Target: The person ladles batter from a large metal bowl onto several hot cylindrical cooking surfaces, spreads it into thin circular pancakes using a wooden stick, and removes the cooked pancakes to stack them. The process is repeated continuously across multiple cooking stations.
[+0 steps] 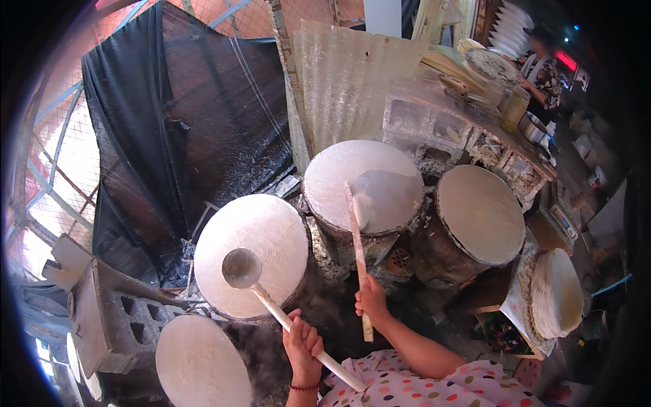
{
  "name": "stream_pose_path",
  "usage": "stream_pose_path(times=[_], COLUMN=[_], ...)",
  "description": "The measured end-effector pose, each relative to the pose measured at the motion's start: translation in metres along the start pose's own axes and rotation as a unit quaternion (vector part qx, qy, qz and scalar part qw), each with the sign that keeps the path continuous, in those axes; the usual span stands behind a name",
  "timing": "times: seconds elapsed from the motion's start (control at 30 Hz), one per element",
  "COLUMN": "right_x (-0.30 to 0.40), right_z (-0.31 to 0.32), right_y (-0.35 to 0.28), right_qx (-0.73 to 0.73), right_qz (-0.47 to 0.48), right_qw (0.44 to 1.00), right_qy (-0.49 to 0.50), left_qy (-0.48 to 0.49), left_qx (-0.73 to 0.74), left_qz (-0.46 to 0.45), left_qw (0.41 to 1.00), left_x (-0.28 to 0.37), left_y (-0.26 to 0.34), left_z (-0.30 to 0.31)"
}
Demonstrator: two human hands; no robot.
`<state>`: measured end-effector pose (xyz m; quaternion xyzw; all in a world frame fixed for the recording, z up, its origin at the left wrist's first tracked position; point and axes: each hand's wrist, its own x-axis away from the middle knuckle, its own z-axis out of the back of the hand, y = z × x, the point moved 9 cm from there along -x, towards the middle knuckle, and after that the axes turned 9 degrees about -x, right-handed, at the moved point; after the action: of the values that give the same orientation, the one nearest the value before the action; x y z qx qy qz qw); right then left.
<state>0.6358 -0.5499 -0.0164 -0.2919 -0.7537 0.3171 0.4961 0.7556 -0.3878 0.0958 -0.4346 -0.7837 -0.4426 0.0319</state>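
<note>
My left hand (pixel 303 342) grips the pale handle of a long ladle (pixel 241 268). Its round grey bowl is over a white-coated round griddle (pixel 269 229) at the left. In my right hand (pixel 372 301) is a long flat wooden stick (pixel 357 244), its far end over the middle griddle (pixel 341 160). Beside that end lies a pale rounded lump (pixel 362 209); I cannot tell what it is. White material covers much of the middle griddle's top, with a smooth grey patch (pixel 389 191) towards its right side.
Another pale-topped drum stove (pixel 478 213) stands at right. A round pale disc (pixel 203 364) is at lower left, near concrete blocks (pixel 137 315). A stack of thin round flatbreads (pixel 557 295) lies at right. Behind are dark sheeting (pixel 224 112) and a block counter (pixel 432 119); a person (pixel 541 76) stands beyond.
</note>
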Motion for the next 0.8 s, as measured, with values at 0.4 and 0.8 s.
stream_pose_path(times=[0.4,0.8], right_x=[-0.008,-0.013], right_z=[0.057,0.149], right_y=[-0.046,-0.104], right_qx=[0.04,0.253], right_qz=[0.068,0.098], right_qw=[0.997,0.962], right_qy=[0.017,0.032], left_qy=[-0.052,-0.053], left_qx=[-0.002,-0.018], left_qz=[0.017,0.03], left_qw=[0.999,0.998], left_x=[0.004,-0.002], left_y=[-0.025,-0.063], left_z=[-0.032,-0.07])
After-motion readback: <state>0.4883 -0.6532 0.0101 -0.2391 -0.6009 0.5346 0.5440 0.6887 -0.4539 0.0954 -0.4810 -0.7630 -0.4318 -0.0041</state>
